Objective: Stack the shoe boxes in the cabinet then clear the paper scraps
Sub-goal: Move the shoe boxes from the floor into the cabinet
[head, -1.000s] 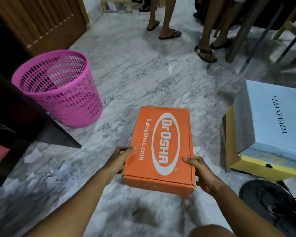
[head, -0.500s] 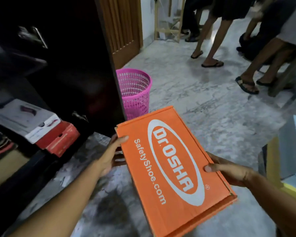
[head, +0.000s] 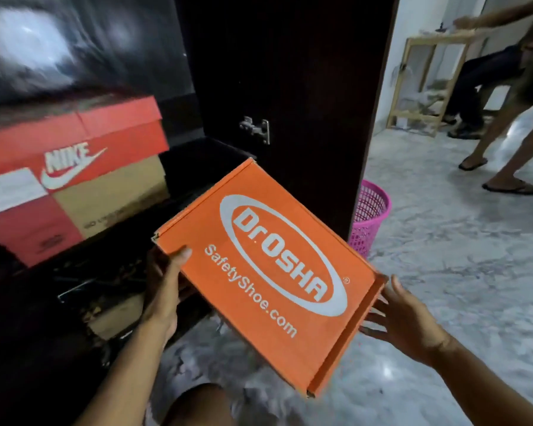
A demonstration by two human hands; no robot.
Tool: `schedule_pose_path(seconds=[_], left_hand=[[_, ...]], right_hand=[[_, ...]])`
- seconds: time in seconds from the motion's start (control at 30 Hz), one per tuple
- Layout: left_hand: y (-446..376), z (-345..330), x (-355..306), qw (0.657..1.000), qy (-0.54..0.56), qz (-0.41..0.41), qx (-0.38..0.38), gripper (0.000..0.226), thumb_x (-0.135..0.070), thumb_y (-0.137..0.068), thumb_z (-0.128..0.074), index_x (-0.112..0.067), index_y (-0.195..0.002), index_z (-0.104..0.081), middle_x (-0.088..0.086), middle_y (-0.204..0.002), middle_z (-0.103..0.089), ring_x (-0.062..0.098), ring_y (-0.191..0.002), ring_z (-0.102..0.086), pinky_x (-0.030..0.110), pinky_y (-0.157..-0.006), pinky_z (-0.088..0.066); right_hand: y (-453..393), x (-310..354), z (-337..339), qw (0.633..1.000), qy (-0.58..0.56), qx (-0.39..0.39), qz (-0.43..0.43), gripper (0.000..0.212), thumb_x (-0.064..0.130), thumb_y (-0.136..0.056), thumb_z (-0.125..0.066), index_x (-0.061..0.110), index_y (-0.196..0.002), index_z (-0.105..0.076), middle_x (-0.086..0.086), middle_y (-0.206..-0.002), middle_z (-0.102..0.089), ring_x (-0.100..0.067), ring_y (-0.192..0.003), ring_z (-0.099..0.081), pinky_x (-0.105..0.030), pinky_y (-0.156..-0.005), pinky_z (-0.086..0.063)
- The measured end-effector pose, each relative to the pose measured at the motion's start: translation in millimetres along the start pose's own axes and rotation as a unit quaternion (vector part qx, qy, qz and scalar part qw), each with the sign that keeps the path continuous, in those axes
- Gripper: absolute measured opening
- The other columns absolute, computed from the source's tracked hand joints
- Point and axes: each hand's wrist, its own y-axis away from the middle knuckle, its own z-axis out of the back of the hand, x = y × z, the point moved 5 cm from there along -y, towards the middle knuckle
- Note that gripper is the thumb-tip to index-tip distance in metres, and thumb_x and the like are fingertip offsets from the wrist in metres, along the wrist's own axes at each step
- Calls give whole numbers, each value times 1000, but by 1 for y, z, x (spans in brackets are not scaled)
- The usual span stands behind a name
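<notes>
I hold the orange shoe box (head: 268, 272) in the air between my two hands, tilted, its far corner pointing into the dark cabinet (head: 277, 72) and its near corner low toward my knee; the lid faces up with the white oval logo and web address showing. My left hand (head: 163, 290) grips the box's left edge, thumb curled over the top near the corner, fingers underneath; my right hand (head: 403, 321) supports the right edge from the side and below, fingers spread and fairly straight against the cardboard rather than wrapped round it. Inside the cabinet, toward its left side, a red and brown shoe box (head: 74, 176) with a white swoosh sits on a shelf, well apart from the orange one; the shelf below it is too dark and blurred to read. Past the cabinet's open door (head: 290, 87) a pink basket (head: 371, 216) stands on the marble floor (head: 459, 272), partly hidden by the door's edge; a person's legs (head: 505, 142) in sandals stand farther back.
</notes>
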Motion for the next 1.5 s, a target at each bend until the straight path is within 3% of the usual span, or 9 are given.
schedule_pose_path(seconds=[0.13, 0.23, 0.43, 0.5, 0.7, 0.83, 1.0, 1.23, 1.5], left_hand=[[5, 27, -42, 993, 72, -46, -78, 100, -79, -46, -76, -37, -134, -52, -4, -133, -63, 21, -121, -62, 33, -79, -51], [7, 35, -78, 982, 101, -100, -123, 110, -90, -44, -75, -37, -137, -54, -6, -130, -69, 17, -120, -66, 28, -81, -52], [16, 49, -165, 958, 136, -189, -169, 107, -98, -46, -67, -54, -141, -44, -16, -141, -60, 13, -121, -65, 36, -91, -42], [18, 57, -195, 943, 112, -228, -214, 104, -101, -50, -59, -57, -143, -41, -15, -152, -47, 15, -135, -52, 46, -107, -41], [31, 77, -264, 861, -77, -359, -352, 97, -84, -72, -51, -26, -149, -44, 1, -148, -44, 23, -141, -39, 41, -118, -32], [13, 94, -282, 857, -101, -334, -379, 93, -69, -81, -63, -20, -156, -36, 7, -156, -39, 22, -146, -37, 27, -107, -29], [-7, 111, -287, 850, -129, -286, -424, 92, -53, -88, -67, -21, -162, -24, 7, -163, -31, 26, -150, -32, 38, -116, -30], [-35, 124, -282, 845, -143, -278, -434, 102, -51, -87, -70, -14, -164, -13, 11, -166, -23, 29, -152, -28, 38, -119, -27], [-38, 108, -261, 834, -172, -264, -454, 107, -45, -86, -72, -5, -163, -8, 18, -167, -13, 38, -151, -20, 39, -121, -22]], right_hand=[[0, 7, -83, 993, -90, 46, 52, 123, 79, -34, -90, 44, -146, -54, -6, -142, -66, -36, -119, -69, -61, -96, -55], [3, 27, -153, 986, -81, 106, 104, 109, 70, -27, -95, 63, -129, -58, -5, -140, -67, -37, -112, -69, -69, -104, -46], [2, 108, -238, 957, -45, 114, 262, 99, 47, -57, -97, 30, -144, -54, -14, -139, -65, -38, -125, -65, -64, -104, -49], [-4, 145, -258, 947, -54, 88, 303, 61, 40, -79, -81, 25, -135, -60, -8, -135, -69, -33, -124, -67, -59, -101, -53], [-33, 247, -339, 954, 14, 75, 289, 39, 52, -94, -62, 32, -128, -61, 0, -117, -71, -25, -113, -67, -49, -99, -51], [-59, 292, -398, 948, 65, 101, 295, 43, 54, -88, -69, 39, -127, -59, 8, -124, -68, -16, -113, -65, -50, -106, -47], [-109, 309, -449, 935, 142, 131, 299, 60, 26, -68, -69, 37, -126, -59, 5, -124, -69, -25, -123, -60, -64, -113, -38], [-165, 291, -486, 914, 199, 151, 320, 59, 3, -88, -62, 24, -141, -46, 3, -103, -66, -22, -95, -63, -32, -71, -50], [-182, 274, -479, 897, 258, 120, 338, 67, 19, -86, -77, 28, -145, -45, -5, -123, -67, -28, -115, -65, -47, -96, -56]])
